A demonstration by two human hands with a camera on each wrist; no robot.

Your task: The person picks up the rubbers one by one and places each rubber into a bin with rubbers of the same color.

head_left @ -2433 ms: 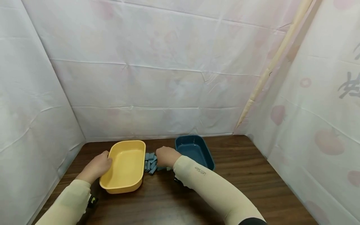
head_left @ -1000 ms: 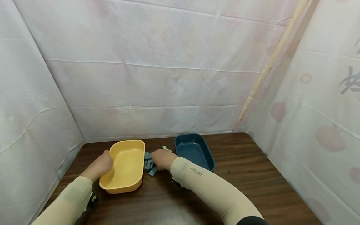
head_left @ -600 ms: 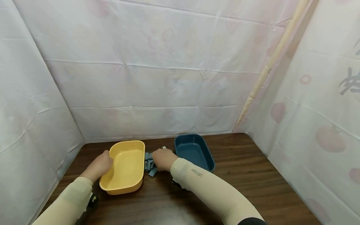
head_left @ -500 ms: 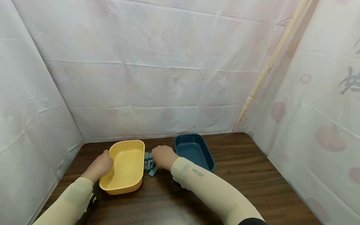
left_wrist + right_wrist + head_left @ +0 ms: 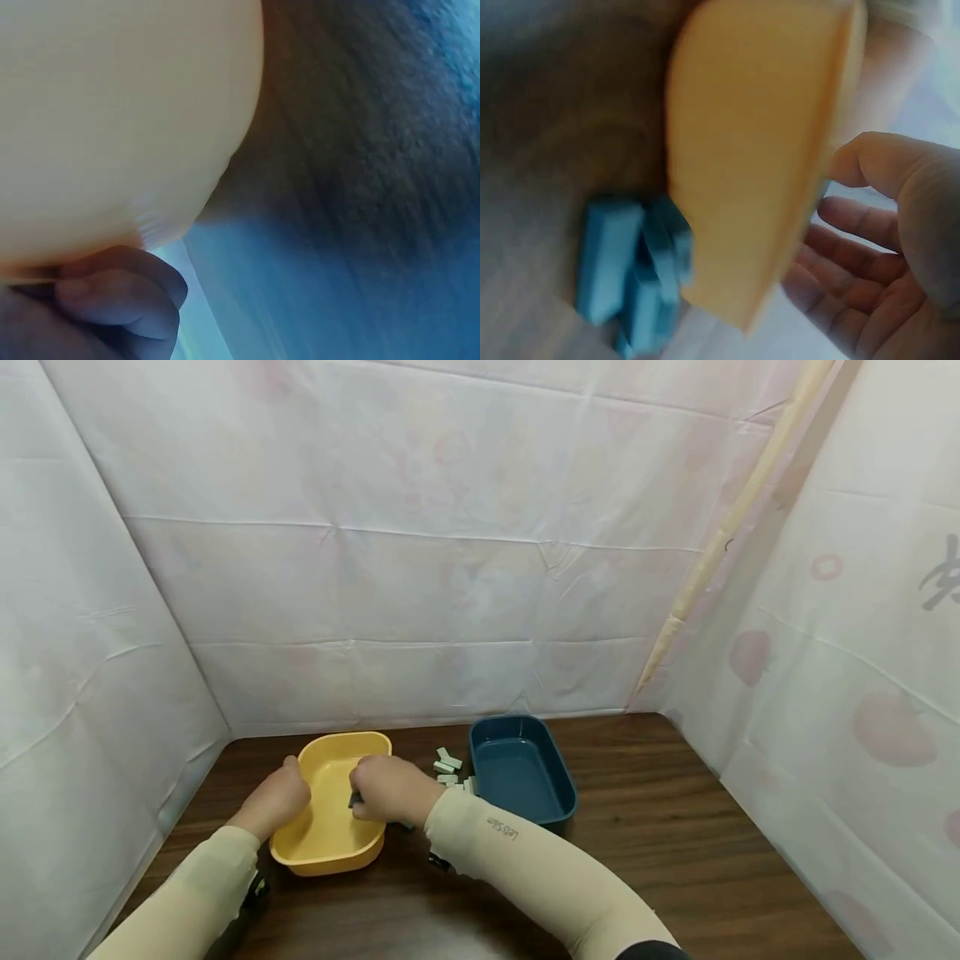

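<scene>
Fingers (image 5: 862,221) narrow, right hand (image 5: 393,789) pinching a blue-grey block (image 5: 355,799), smack over the yellow tray (image 5: 322,837), left hand (image 5: 277,797) gripping that tray's rim

Left sleeve: pale cream with a faint greenish tint (image 5: 176,889), smooth and close-fitting, loosely gathered at the wrist; it is on the arm nearer the left edge of the table (image 5: 420,927).
Right sleeve: the same pale cream stretch fabric (image 5: 551,881), covering forearm and elbow, creased at the bend.
Marking: small dark lettering (image 5: 502,828) on the right forearm, apparently "LetsSlim".
Upper right arm: a black fabric edge (image 5: 652,951) beyond the cream.
Left wrist device: small, black, with a yellow-green spot (image 5: 257,888).
Right wrist device: small and black (image 5: 439,862), mostly hidden.
Left hand: bare (image 5: 276,797), rounded knuckles.
Right hand: bare (image 5: 392,789).
</scene>
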